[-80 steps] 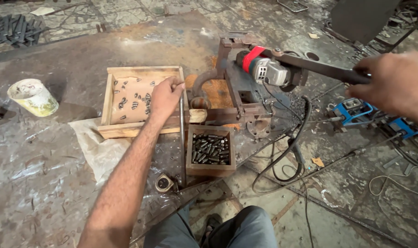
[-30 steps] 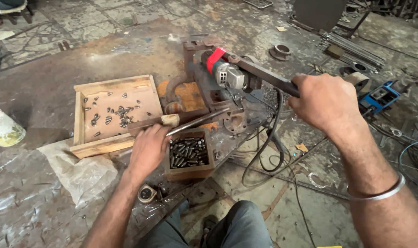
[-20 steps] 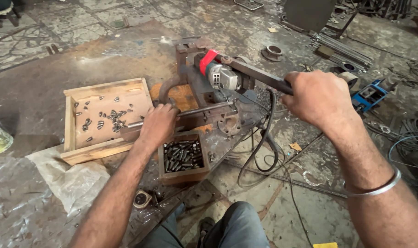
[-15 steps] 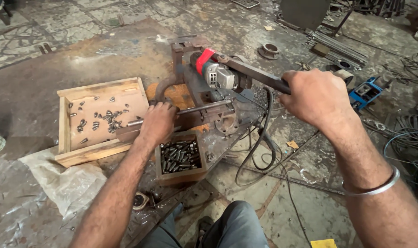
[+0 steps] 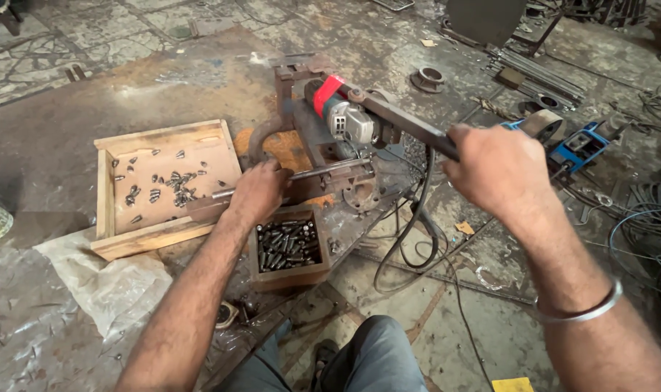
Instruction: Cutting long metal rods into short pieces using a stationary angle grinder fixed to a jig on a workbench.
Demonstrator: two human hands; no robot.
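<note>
While the right hand (image 5: 499, 173) is closed around the dark lever bar (image 5: 410, 129) of the rusty cutting rig (image 5: 309, 138) at frame centre, the left hand (image 5: 256, 192) grips a thin metal rod (image 5: 329, 168) fed into it. Just below lies a small wooden box of cut pieces (image 5: 288, 247); left, a shallow wooden tray (image 5: 160, 185); lower left, crumpled clear plastic sheeting (image 5: 105, 283).

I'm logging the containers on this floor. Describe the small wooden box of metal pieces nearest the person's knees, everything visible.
The small wooden box is square, open-topped, of worn brown wood with thick walls. It sits flat on the stained floor, just below the left hand and in front of the cutting machine. It is filled with short dark metal cylinders lying loosely, mostly lengthwise. The left forearm crosses near its upper left corner; whether they touch cannot be told. The larger wooden tray lies to its left.
</note>
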